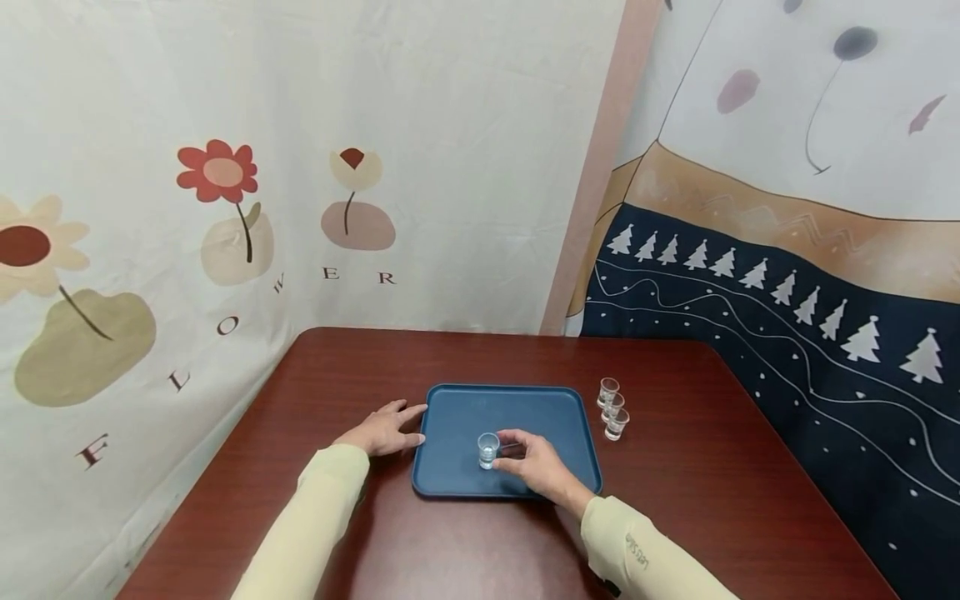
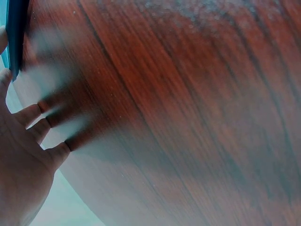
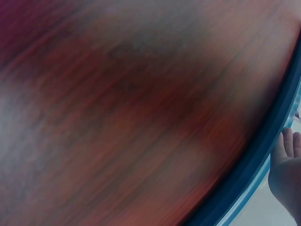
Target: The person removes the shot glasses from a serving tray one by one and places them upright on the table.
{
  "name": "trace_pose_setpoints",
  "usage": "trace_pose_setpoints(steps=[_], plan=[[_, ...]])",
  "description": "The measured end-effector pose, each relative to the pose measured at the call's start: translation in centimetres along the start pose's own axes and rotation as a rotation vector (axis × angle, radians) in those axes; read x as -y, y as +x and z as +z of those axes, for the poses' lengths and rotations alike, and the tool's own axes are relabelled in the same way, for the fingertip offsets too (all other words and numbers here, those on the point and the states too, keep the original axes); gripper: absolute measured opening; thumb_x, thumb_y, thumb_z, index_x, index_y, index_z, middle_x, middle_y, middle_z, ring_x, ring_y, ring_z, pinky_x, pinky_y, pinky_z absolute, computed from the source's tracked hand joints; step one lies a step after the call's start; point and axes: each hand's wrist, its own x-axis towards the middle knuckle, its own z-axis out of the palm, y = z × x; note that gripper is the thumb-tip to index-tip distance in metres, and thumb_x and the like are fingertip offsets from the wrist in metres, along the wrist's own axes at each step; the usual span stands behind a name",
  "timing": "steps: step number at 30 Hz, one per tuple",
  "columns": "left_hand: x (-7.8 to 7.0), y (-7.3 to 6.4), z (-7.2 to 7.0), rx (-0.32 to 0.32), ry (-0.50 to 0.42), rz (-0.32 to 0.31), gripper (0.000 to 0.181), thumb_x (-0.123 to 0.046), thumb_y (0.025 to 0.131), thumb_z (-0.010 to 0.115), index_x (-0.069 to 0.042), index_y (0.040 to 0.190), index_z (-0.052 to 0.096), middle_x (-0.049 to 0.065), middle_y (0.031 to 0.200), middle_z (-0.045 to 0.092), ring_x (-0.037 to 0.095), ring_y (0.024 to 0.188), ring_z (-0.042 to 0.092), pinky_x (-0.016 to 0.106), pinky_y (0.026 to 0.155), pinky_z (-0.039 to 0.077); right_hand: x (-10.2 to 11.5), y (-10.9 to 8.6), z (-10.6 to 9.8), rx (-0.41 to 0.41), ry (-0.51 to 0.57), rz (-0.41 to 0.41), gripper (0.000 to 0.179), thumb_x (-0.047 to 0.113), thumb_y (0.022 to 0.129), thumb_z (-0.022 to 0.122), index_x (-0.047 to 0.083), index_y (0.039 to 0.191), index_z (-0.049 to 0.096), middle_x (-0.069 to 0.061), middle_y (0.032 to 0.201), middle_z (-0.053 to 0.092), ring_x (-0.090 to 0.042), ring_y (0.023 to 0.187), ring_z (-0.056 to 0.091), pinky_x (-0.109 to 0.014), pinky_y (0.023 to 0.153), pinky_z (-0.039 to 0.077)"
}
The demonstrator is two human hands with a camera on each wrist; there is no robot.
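Note:
A dark blue tray (image 1: 457, 408) lies on the table, and a small clear shot glass (image 1: 488, 454) stands upright on it near the front. My right hand (image 1: 536, 465) reaches over the tray from the right, pinching at the glass's right side with curved thumb and forefinger. A thin, greyish edge shows in the gap between them. At the tray's left rim, my left hand (image 1: 384, 431) touches it with fingers and thumb spread. In the left wrist view the fingers (image 2: 31, 115) are fanned out. Only part of the right hand (image 3: 288, 165) appears beside the tray rim in the right wrist view.
Three more shot glasses stand in a close row right of the tray; the nearest glass (image 1: 617, 425) is slightly apart from its rim. The red-brown wooden table (image 1: 337, 367) backs onto a flower-printed cloth (image 1: 465, 167). A dark blue tree-patterned cloth (image 1: 750, 333) hangs along the right.

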Motion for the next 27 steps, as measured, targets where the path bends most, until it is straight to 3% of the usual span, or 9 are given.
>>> trace_pose_setpoints(steps=[10,27], plan=[[-0.2,0.0,-0.2,0.007,-0.001,-0.005,0.066,-0.040,0.095,0.065,-0.017,0.152,0.042,0.028,0.156,0.026,0.050,0.141,0.025,0.065,0.108,0.027,0.3,0.5,0.6,0.016,-0.012,0.026,0.039,0.007,0.088,0.075,0.000,0.124,0.064,-0.010,0.109,0.069,-0.025,0.101,0.067,-0.031,0.079,0.056],[-0.1,0.3,0.0,-0.001,-0.014,-0.005,0.065,-0.038,0.095,0.065,-0.016,0.152,0.043,0.028,0.156,0.026,0.049,0.142,0.024,0.065,0.110,0.024,0.1,1.1,1.1,-0.073,-0.062,0.036,0.025,0.012,0.086,0.078,0.004,0.108,0.068,-0.004,0.098,0.070,-0.015,0.087,0.068,-0.029,0.072,0.055]])
